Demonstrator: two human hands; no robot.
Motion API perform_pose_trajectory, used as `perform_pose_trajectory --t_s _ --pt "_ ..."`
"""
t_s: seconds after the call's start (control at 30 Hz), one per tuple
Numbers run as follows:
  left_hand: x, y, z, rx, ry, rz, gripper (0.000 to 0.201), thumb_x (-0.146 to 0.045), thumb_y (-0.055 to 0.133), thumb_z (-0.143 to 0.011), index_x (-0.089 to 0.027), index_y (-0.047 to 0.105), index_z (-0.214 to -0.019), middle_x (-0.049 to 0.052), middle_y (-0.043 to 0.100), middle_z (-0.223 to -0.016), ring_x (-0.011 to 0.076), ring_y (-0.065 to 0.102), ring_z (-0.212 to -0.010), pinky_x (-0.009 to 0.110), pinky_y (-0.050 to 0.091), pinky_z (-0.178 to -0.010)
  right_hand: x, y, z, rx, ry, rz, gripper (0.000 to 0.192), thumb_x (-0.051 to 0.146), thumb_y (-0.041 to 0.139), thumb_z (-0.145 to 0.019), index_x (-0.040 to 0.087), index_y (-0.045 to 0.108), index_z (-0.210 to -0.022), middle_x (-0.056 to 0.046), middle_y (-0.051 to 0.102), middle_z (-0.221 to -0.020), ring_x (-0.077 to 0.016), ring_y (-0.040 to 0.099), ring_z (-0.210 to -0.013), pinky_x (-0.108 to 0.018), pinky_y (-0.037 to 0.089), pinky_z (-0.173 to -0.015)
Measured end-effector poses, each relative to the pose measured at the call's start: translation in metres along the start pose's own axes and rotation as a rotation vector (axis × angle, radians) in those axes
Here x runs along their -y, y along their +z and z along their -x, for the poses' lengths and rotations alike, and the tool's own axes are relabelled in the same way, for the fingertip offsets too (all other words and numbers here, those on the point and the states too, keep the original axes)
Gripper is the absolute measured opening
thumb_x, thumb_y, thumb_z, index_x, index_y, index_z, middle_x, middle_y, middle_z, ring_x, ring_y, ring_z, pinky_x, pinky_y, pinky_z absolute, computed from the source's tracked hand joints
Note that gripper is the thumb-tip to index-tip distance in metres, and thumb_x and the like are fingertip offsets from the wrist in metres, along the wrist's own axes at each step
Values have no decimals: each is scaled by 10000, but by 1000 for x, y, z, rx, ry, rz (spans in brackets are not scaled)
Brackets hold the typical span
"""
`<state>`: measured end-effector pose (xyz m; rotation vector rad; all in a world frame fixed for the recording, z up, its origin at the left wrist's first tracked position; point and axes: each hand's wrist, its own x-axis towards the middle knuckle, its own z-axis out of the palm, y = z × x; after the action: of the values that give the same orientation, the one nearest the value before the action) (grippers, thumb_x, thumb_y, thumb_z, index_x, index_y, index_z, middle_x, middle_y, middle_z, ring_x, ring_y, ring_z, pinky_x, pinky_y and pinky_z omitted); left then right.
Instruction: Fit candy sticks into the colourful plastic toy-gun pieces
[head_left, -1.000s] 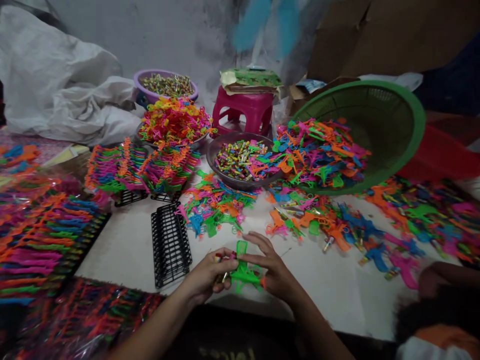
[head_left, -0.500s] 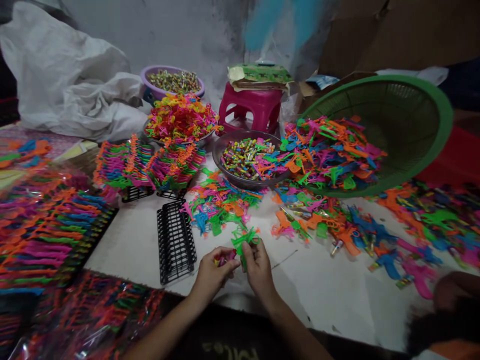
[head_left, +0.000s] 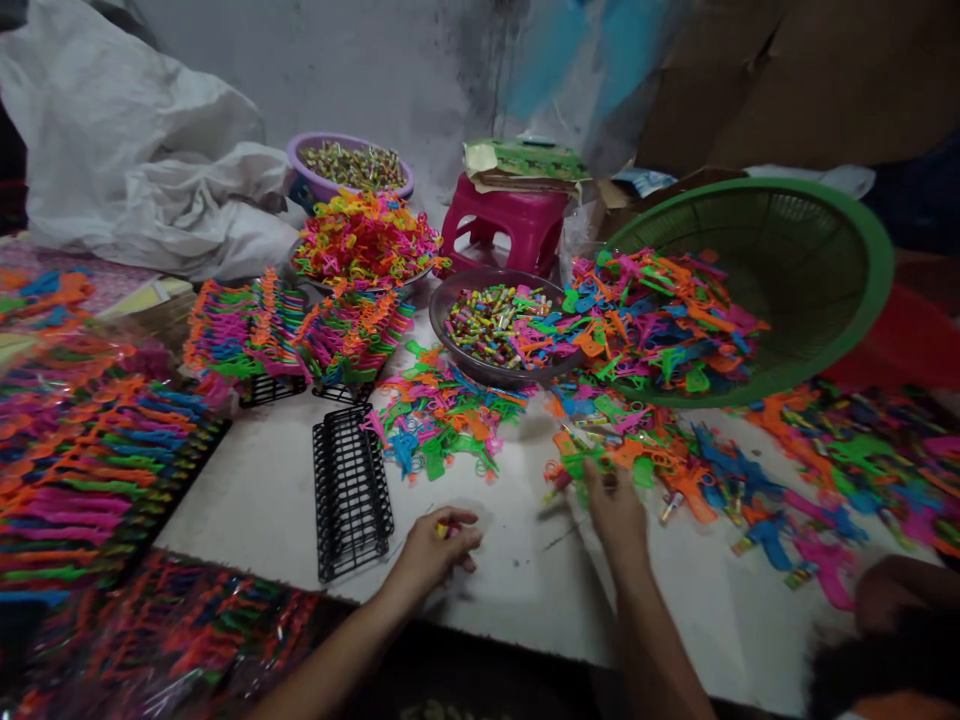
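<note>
My left hand [head_left: 439,548] hovers over the near part of the white table [head_left: 517,600], fingers curled round small bright pieces, a yellow one [head_left: 444,530] showing at the thumb. They look like wrapped candy tubes, mostly hidden by the palm. Farther right, my right hand [head_left: 619,510] pinches a green plastic toy gun [head_left: 585,463] at the left edge of a pile of toy guns fitted with candy tubes [head_left: 675,455]. Between and beyond both hands lies a heap of loose small toy guns [head_left: 442,420].
A black plastic rack [head_left: 352,490] lies left of my left hand; filled racks [head_left: 247,330] stand behind. Beyond are a bowl of candy tubes [head_left: 442,310], a tipped green basket [head_left: 874,270] spilling toy guns, and a pink stool [head_left: 506,215]. Another person's dark head or arm [head_left: 900,620] is at lower right.
My right hand has moved right and away from my left hand, carrying the green toy gun to the pile. My left hand stays near its place, its fingers slightly looser.
</note>
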<state>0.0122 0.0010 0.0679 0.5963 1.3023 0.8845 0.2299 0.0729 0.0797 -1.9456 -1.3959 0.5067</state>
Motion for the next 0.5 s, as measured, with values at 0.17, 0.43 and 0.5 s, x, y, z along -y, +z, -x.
perform_pose_trajectory --t_s 0.17,0.43,0.5 --pt "-4 -13 -5 53 -226 491 338 -110 647 -630 -142 504 -935 77 641 -886 128 635 -711 198 487 -588 5 24 -18 -33 -304 313 335 391 459 -767 115 599 -896 -161 591 -832 -275 515 -835 -379 360 -717" --pt "-13 -26 11 55 -216 482 406 -282 653 -691 -206 453 -1036 80 562 -1114 150 644 -724 254 509 -549 34 76 23 437 -350 75 132 294 558 -686 185 517 -625 8 508 -589 -141 458 -580 -248 335 -556" --pt "-11 -31 12 22 -215 449 434 -262 665 -677 -197 454 -1050 82 588 -1063 96 624 -637 160 438 -444 25 52 19 581 -262 -89 161 331 567 -684 189 509 -638 41 461 -545 -115 411 -514 -227 305 -503"
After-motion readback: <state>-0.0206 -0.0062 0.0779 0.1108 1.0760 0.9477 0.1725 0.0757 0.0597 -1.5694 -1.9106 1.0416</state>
